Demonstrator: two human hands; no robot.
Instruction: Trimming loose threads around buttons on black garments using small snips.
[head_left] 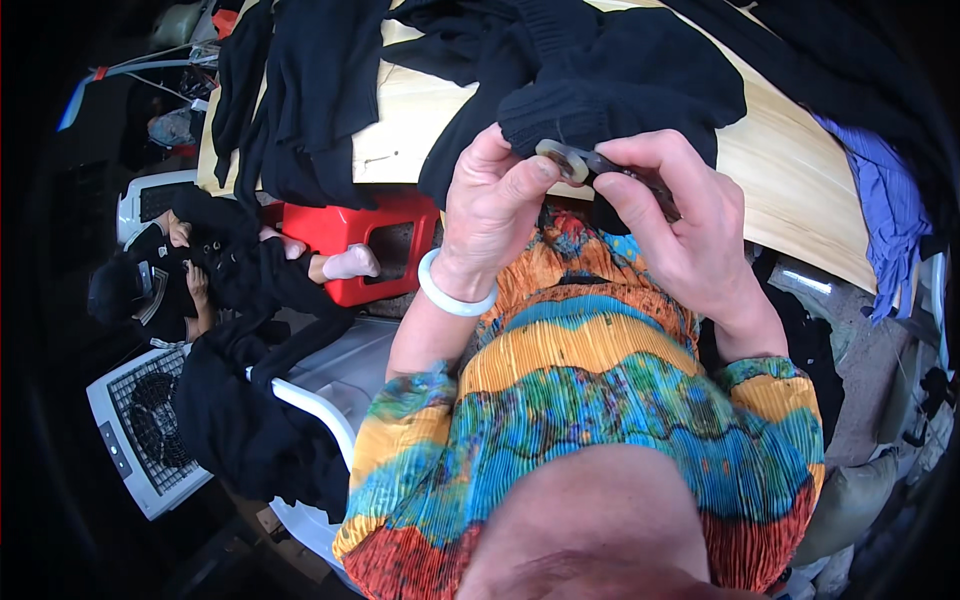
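**Both hands closed on a small pale disc at upper centre of frame**

The left hand (495, 205) and right hand (680, 215) meet at upper centre of the frame, just below the edge of the wooden counter (790, 160). The left hand's thumb and fingers pinch a small, pale, round disc (562, 158). The right hand is closed on a thin dark tool (630, 178) whose end touches the disc; its exact kind cannot be told. A white bangle (450, 292) sits on the left wrist.

Directly behind the disc a black knitted garment (620, 85) lies on the counter, its lower edge hanging over the counter's near side. More black garments (300, 90) are heaped at upper left. A blue cloth (890, 215) hangs at the right edge of the frame.

At centre left a red plastic stool (365, 232) stands on the floor. Beside it, at the left edge, another person (175, 275) in dark clothing sits low, both hands on dark fabric. A white fan unit (140, 425) lies at lower left.
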